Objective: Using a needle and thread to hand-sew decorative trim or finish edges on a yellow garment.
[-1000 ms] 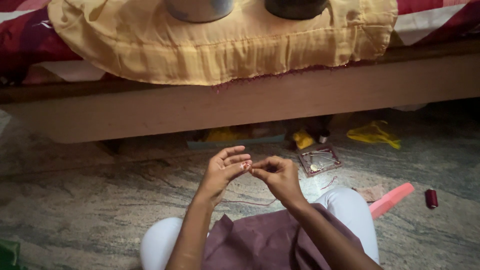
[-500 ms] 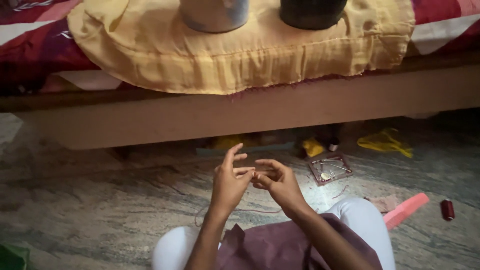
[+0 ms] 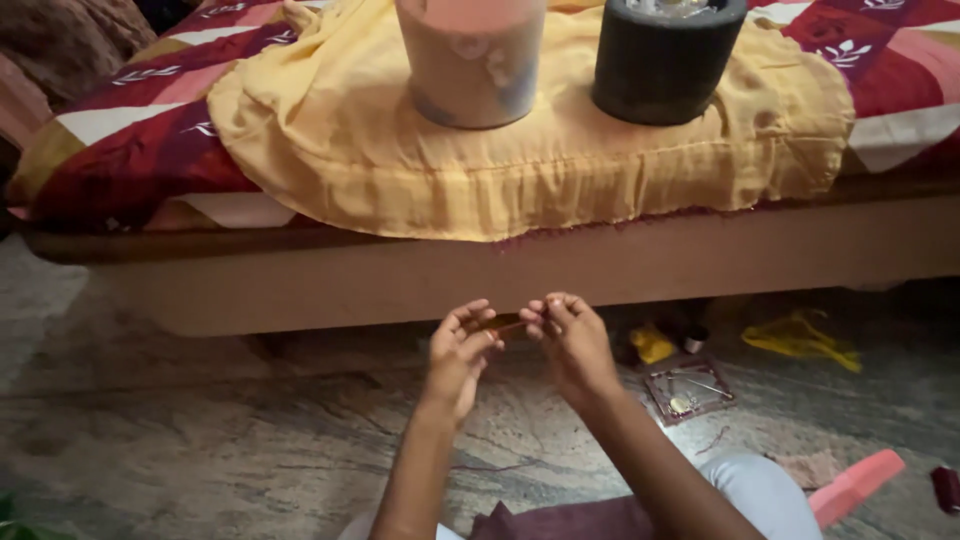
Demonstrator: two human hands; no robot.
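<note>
Left hand (image 3: 458, 352) and right hand (image 3: 572, 338) meet fingertip to fingertip, each grip pinched shut on one end of a small, thin brown strip (image 3: 502, 323) held above the stone floor (image 3: 200, 440). At 4 o'clock lies a small square tray of sewing bits (image 3: 688, 388).

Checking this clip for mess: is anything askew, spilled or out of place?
Small things lie loose on the floor: yellow scraps, a pink bar, a small open case. The yellow cloth hangs rumpled over the bed edge. Nothing spilled.
</note>
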